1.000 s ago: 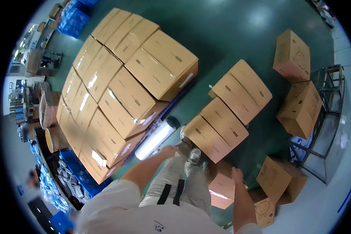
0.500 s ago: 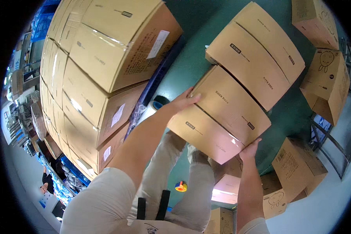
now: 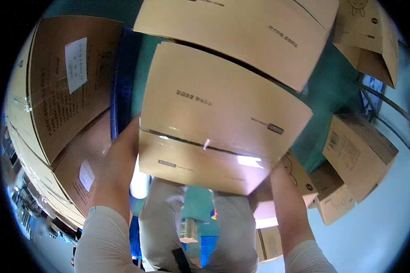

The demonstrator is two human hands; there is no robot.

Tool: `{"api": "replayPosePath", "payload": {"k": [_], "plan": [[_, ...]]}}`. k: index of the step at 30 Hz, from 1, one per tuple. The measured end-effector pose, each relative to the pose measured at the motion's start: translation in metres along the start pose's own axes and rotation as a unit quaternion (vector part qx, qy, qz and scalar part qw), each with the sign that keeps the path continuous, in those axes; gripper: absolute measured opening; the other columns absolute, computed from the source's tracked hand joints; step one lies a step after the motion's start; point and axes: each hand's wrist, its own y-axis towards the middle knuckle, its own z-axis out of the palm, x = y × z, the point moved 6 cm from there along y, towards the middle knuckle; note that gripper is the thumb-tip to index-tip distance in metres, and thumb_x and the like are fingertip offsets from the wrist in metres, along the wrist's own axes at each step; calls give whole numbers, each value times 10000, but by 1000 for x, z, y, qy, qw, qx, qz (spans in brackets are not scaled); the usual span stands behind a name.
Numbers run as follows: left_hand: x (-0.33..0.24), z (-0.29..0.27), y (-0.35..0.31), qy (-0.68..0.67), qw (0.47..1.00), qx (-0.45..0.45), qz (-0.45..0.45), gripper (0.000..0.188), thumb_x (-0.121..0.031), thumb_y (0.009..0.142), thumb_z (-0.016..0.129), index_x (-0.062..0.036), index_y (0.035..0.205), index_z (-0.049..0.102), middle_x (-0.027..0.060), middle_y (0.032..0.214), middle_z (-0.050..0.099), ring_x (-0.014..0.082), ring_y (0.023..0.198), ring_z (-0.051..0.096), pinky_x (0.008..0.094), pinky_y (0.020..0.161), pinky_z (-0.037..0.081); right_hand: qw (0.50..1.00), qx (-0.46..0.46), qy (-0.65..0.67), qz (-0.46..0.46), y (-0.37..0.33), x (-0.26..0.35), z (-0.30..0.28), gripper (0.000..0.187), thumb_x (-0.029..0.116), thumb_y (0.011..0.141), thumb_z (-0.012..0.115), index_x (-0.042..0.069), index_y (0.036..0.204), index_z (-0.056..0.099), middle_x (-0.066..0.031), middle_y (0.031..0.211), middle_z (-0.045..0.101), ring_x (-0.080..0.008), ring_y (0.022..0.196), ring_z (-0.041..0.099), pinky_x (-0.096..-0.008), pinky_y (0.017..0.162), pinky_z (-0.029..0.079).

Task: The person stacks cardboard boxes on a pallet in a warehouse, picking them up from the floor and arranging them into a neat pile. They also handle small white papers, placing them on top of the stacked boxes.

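My left hand (image 3: 135, 128) and right hand (image 3: 278, 173) grip the taped carton (image 3: 218, 107) from opposite sides, in front of my legs (image 3: 161, 216) and just beside a second carton (image 3: 241, 34), though the left hold is mostly hidden.

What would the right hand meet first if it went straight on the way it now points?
Most likely the taped carton directly in front; the right hand appears at its near right edge, but the exact contact is hidden.
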Motion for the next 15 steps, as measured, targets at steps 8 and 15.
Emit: {"api": "replayPosePath", "payload": {"k": [8, 15], "plan": [[15, -49, 2, -113, 993, -11, 39, 917, -764, 887, 358, -50, 1462, 376, 152, 1449, 419, 274, 1321, 396, 390, 1109, 305, 996, -48, -2, -76, -44, 21, 3, 707, 603, 968, 388, 62, 1423, 416, -131, 1408, 477, -284, 1313, 432, -410, 1108, 336], [25, -35, 10, -122, 992, -30, 33, 879, -746, 898, 370, -56, 1441, 417, 159, 1403, 475, 273, 1272, 452, 383, 1091, 320, 940, -221, -148, -213, -94, 23, 26, 747, 620, 961, 399, 50, 1443, 381, -137, 1430, 432, -278, 1310, 423, -379, 1110, 325]]}}
